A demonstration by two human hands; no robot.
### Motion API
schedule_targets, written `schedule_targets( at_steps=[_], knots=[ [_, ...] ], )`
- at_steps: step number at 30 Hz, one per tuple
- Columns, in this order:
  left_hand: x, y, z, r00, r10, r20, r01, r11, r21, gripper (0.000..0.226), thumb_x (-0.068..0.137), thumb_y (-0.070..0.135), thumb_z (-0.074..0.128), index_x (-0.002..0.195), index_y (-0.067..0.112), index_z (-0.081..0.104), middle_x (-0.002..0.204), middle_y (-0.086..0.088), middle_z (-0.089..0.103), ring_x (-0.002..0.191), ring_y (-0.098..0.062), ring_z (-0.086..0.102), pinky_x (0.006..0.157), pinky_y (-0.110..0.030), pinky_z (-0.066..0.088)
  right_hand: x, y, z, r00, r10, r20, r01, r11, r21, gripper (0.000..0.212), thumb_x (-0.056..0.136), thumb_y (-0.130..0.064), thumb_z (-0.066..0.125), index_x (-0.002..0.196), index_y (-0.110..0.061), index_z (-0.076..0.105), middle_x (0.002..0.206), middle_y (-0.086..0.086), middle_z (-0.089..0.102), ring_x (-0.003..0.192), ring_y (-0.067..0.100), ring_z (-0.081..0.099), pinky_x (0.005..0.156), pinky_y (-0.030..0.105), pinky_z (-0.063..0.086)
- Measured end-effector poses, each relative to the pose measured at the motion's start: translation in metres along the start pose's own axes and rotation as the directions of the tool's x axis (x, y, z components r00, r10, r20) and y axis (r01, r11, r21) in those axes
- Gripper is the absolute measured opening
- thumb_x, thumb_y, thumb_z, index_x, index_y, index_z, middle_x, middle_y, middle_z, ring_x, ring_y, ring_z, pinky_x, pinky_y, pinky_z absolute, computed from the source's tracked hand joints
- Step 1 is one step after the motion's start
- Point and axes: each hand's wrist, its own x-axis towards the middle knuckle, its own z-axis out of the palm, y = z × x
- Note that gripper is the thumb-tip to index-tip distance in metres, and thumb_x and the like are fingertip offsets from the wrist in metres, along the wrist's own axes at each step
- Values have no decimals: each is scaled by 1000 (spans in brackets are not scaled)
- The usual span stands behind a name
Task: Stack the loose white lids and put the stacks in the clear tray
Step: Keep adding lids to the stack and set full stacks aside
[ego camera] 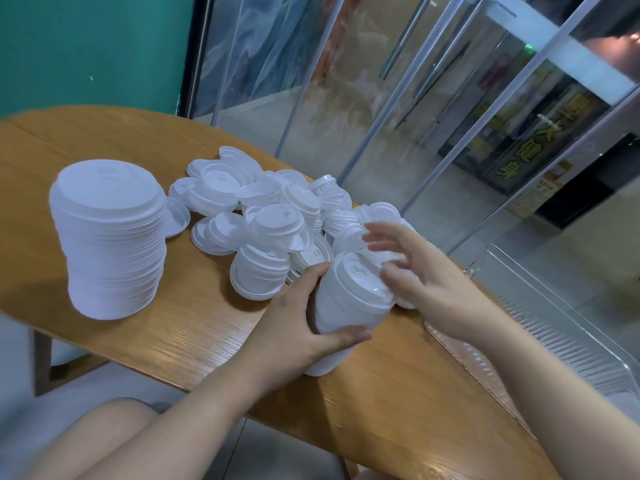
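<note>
My left hand (304, 320) grips a tilted stack of white lids (346, 306) near the table's front edge, thumb underneath and fingers over the top side. My right hand (426, 271) hovers just right of the stack's top, fingers spread and relaxed, blurred, holding nothing that I can see. A heap of loose white lids (263, 209) lies behind my hands on the wooden table (194, 327). A tall upright stack of larger lids (110, 237) stands at the left. The clear tray (554, 327) sits at the right, past my right forearm.
Clear plastic curtain strips (346, 98) hang beyond the table's far edge. A teal wall (86, 46) is at the back left. My knee (104, 438) shows below the table's front edge.
</note>
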Motion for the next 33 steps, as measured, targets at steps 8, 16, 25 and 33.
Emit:
schedule_targets(
  at_steps=[8, 16, 25, 33],
  knots=[
    [0, 0, -1, 1000, -19, 14, 19, 1000, -12, 77, 66, 57, 91, 132, 46, 53, 126, 24, 64, 120, 0, 60, 102, -38, 52, 96, 8, 3, 999, -27, 25, 30, 990, -137, 44, 91, -46, 74, 128, -24, 64, 126, -17, 63, 120, -1, 58, 97, 27, 53],
    [-2, 2, -7, 1000, -6, 23, 6, 1000, -2, 80, 65, 48, 95, 134, 42, 55, 126, 23, 65, 123, -2, 59, 104, -38, 51, 151, 25, 44, 991, -16, 132, 41, 981, -189, 74, 70, -62, 86, 132, -30, 62, 129, -20, 60, 120, -2, 53, 93, 19, 45],
    [-3, 0, -12, 999, -8, 54, 9, 1000, -8, 84, 65, 49, 95, 137, 44, 53, 130, 21, 64, 125, -3, 59, 105, -37, 51, 167, 30, 55, 987, -45, 152, 84, 963, -256, 65, 77, -45, 89, 132, -19, 65, 126, -8, 64, 114, 6, 56, 82, 3, 39],
    [-3, -1, -13, 999, 0, 48, -1, 1000, 7, 84, 65, 54, 94, 137, 46, 52, 130, 20, 63, 124, -3, 58, 105, -38, 51, 157, 29, 46, 997, -32, 72, 42, 989, -143, 54, 77, -40, 91, 123, -21, 70, 115, -11, 68, 110, 2, 61, 81, 13, 44]
  ],
)
